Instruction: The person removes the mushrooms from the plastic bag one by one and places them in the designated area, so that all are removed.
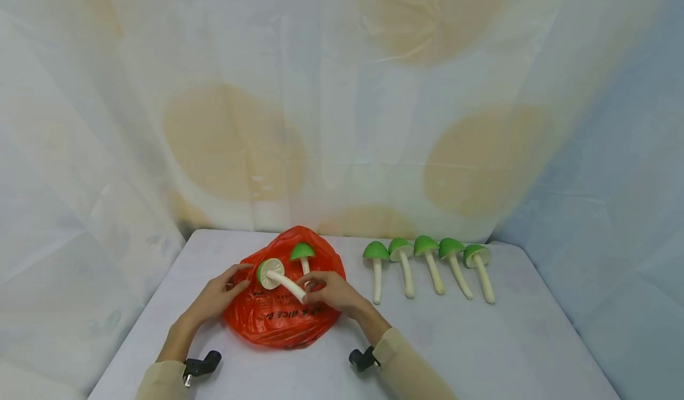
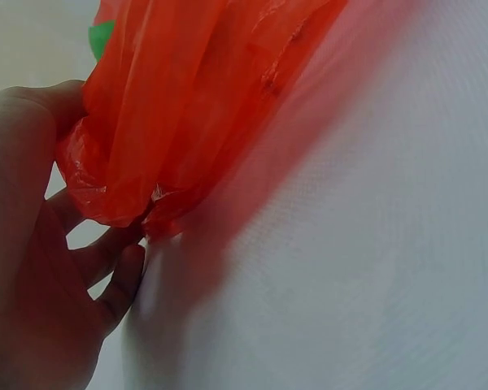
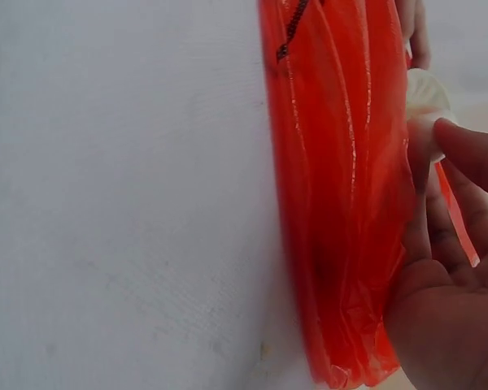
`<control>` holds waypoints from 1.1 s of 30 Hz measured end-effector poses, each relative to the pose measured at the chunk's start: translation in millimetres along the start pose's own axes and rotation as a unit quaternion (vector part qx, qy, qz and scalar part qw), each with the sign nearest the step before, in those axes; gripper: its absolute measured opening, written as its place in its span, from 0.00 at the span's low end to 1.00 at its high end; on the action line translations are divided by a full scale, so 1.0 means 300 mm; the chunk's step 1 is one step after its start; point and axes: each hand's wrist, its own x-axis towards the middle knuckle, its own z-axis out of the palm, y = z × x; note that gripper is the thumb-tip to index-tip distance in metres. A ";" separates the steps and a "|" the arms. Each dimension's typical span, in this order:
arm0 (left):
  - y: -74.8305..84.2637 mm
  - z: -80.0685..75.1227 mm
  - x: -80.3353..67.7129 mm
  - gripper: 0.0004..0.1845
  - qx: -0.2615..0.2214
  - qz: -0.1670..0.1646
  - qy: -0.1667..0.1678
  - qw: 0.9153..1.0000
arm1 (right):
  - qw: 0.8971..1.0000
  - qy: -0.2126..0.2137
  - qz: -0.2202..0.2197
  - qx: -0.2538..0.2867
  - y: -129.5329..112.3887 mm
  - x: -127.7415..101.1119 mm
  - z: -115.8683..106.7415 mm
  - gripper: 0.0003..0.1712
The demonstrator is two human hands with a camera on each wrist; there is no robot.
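A red plastic bag [image 1: 278, 317] with dark printing lies on the white table. Two mushrooms with green caps and white stems are on it. One mushroom [image 1: 301, 251] points its cap to the back; the other mushroom [image 1: 271, 273] lies slanted, pale underside up. My right hand [image 1: 336, 293] pinches the slanted one's stem end, and the right wrist view shows fingertips on that white end [image 3: 427, 134]. At the bag's left edge, my left hand [image 1: 219, 293] grips the plastic, thumb on one side, fingers on the other, beside the folds [image 2: 171, 106].
Several more green-capped mushrooms [image 1: 431, 263] lie in a row on the table [image 1: 427, 346], right of the bag, caps to the back. A pale curtain with tan spots [image 1: 342, 121] hangs behind and around the table. Each wrist carries a small black camera [image 1: 203, 364].
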 end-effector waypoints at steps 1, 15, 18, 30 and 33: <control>0.001 -0.001 0.001 0.22 0.001 0.001 0.001 1.000 | 1.000 -0.002 -0.003 0.007 -0.002 -0.003 -0.003 0.18; 0.004 -0.009 -0.003 0.21 0.002 0.006 0.002 1.000 | 0.998 -0.021 -0.041 0.037 0.005 -0.034 -0.077 0.26; 0.002 -0.011 -0.003 0.21 0.001 0.009 0.002 1.000 | 0.998 -0.019 -0.041 0.039 0.008 -0.042 -0.094 0.26; 0.006 -0.016 -0.005 0.21 -0.009 0.001 0.001 1.000 | 0.997 0.002 -0.040 0.063 -0.002 -0.093 -0.177 0.27; 0.008 -0.016 -0.004 0.21 -0.010 0.000 -0.003 1.000 | 0.995 0.005 -0.043 0.087 -0.004 -0.108 -0.198 0.28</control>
